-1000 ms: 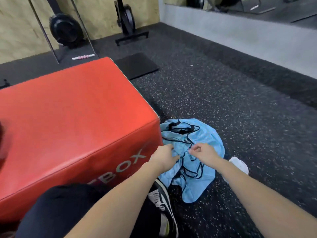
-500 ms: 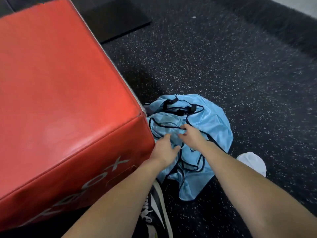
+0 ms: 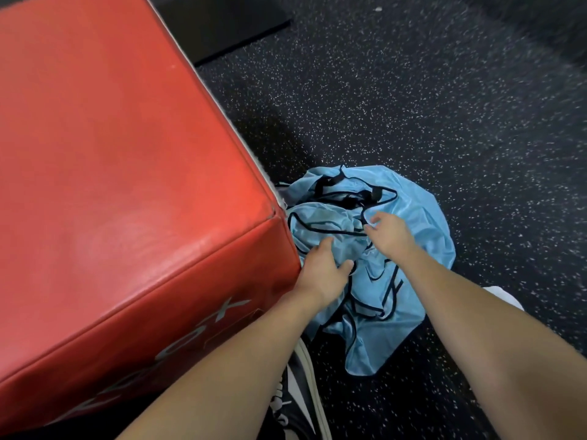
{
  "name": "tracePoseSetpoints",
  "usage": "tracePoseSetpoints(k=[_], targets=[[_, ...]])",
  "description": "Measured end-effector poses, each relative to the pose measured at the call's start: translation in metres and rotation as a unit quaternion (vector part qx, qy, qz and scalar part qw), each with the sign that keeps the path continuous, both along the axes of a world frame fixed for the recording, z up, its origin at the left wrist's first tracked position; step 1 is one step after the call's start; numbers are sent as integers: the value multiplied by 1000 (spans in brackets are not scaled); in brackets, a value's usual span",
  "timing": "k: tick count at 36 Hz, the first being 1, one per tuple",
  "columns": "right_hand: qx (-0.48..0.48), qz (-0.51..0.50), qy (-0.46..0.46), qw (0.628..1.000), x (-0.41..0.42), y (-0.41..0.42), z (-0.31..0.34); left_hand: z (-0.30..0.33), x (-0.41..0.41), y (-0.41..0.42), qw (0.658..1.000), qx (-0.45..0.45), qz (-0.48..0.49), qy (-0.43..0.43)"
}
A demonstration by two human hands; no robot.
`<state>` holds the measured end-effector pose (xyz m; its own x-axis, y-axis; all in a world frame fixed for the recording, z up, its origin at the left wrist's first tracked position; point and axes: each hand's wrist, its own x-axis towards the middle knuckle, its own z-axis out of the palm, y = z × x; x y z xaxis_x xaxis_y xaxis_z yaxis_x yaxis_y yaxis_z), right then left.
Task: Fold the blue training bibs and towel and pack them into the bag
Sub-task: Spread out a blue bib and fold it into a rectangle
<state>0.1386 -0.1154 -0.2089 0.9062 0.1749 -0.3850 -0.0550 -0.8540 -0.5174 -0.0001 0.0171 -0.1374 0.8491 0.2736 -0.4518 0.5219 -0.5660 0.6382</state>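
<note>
Floor [image 3: 428, 106]: dark speckled rubber, gym type. Red padded box [image 3: 120, 173]: stands at the left, white lettering on its near face. Blue training bibs [image 3: 409, 223]: crumpled heap with black trim, on the floor, touching the box's corner. Left hand [image 3: 322, 271]: on the heap's near left edge, fingers [image 3: 327, 244] loosely curled into the cloth; a firm grip cannot be confirmed. Right hand [image 3: 389, 233]: over the heap's middle, fingers spread and relaxed, tips touching fabric. Shoe [image 3: 298, 392]: black and white, below the heap.
</note>
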Motion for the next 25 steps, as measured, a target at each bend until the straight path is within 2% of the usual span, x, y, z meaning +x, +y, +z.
tracePoseSetpoints(k=[6, 19, 22, 25], targets=[[-46, 10, 30, 998, 12, -11, -21, -5, 14, 0, 1000, -15, 23, -9], [-49, -56, 15, 997, 16, -12, -31, -12, 21, -2, 998, -36, 38, -21], [-7, -73, -9, 997, 13, -14, -11, -4, 23, -6, 998, -36, 42, -18], [97, -97, -12, 990, 10, -17, 18, 14, 27, -15, 998, -37, 39, -34]])
